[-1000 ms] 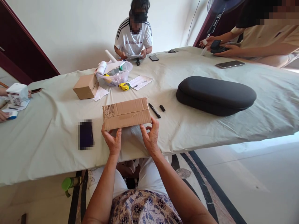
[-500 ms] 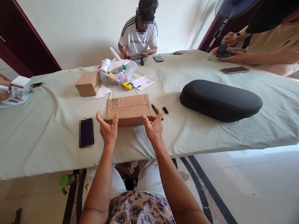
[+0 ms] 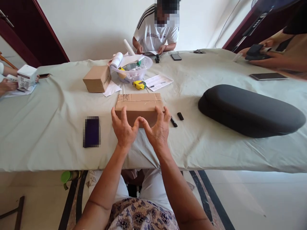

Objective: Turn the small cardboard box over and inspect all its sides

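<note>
A closed brown cardboard box (image 3: 139, 101) lies on the cloth in front of me, with dark scribbles near its far left corner. My left hand (image 3: 126, 129) is at the left part of its front side, open, fingers spread against the front edge. My right hand (image 3: 157, 129) mirrors it at the right part, also open with spread fingers. Both thumbs stretch inward and their tips meet before the front face. Just right of my right hand lies a black marker (image 3: 174, 122), partly hidden by the fingers, and its black cap (image 3: 180, 116) is apart from it.
A dark phone (image 3: 92, 131) lies left, a black case (image 3: 249, 110) right. Beyond are another cardboard box (image 3: 97, 79), a basin (image 3: 147, 68) of odds and ends, a tape measure (image 3: 139, 84) and a paper (image 3: 161, 82). Other people sit around the table (image 3: 48, 134).
My thumbs have come off the box's top front edge and swung inward until they touch. My fingers have shifted from the box's sides to its front. The view has turned slightly left.
</note>
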A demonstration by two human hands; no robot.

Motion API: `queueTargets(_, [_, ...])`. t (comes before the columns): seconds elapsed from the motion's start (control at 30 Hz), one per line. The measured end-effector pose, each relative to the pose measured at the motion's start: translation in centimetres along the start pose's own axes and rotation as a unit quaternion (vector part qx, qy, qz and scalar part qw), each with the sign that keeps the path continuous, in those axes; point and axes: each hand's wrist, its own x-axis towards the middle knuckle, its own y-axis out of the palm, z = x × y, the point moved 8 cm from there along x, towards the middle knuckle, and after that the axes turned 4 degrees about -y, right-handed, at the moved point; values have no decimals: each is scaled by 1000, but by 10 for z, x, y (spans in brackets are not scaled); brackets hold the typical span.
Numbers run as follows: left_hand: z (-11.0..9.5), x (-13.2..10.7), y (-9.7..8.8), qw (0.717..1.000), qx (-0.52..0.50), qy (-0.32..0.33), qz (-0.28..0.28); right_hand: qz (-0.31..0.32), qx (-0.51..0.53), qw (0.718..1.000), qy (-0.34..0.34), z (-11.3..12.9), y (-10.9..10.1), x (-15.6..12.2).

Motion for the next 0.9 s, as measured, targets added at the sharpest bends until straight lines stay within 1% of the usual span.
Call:
queueTargets(0.07, [4,-3,8,999,35,16,-9,-7,-15,1000,9,-2,8,-3])
queueTargets(0.17, [10,-8,15,997,66,28,-39,-37,-39,998,18,-7,12,-5])
queueTargets(0.33, [12,-13,17,992,88,57,-69,-80,-45,996,5,-10,10,4])
queueTargets(0.47, [16,-15,15,990,85,78,-81,-78,-46,996,4,-14,8,17])
queueTargets(0.6, [18,-16,15,991,75,80,-81,-61,-30,998,-11,-21,11,25])
queueTargets(0.77, [19,-18,19,992,83,64,-69,-97,33,994,-41,-26,13,19])
queueTargets(0.9, [21,-19,21,993,80,61,-68,-99,58,992,-42,-26,13,16])
